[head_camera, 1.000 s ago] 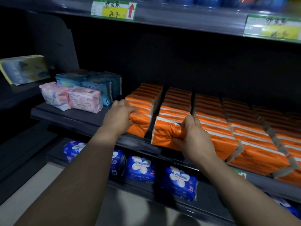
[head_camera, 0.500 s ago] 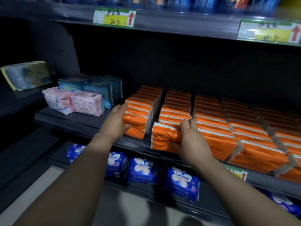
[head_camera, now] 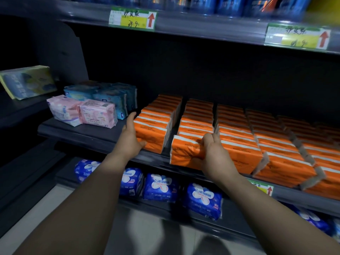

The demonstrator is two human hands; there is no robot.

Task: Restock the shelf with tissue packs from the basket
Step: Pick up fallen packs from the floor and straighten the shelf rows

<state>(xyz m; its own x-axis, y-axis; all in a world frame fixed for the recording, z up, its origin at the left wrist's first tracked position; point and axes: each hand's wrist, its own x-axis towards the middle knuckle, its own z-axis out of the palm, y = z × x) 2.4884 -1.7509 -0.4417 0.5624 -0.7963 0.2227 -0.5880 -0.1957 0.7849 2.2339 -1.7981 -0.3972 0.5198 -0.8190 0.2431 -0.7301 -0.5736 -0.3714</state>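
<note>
The left hand (head_camera: 131, 138) lay with its fingers spread flat along the left side of the front pack of the leftmost orange row (head_camera: 153, 134), the thumb curled under its near corner, pressing rather than clasping. The right hand (head_camera: 213, 153) grasped the front orange tissue pack (head_camera: 185, 153) of the second row, fingers hooked over its top edge and thumb against its face. That pack stood at the very front lip of the middle shelf (head_camera: 88, 132), touching the pack behind it. At least five rows of orange packs ran back into the shelf, each several packs deep; those farthest right were too dim to count. To the left on the same dark shelf sat two pink packs (head_camera: 82, 112), with blue-green packs (head_camera: 110, 94) just behind them. On the shelf below, four blue packs (head_camera: 161, 186) with white flower prints showed clearly, with more cut off at the right edge. A yellow-green pack (head_camera: 27, 81) leaned on a separate ledge at far left. Two price labels (head_camera: 133, 18) with red arrows were clipped to the upper shelf rail, a third to the middle rail. Pale floor (head_camera: 27, 223) showed beneath.
</note>
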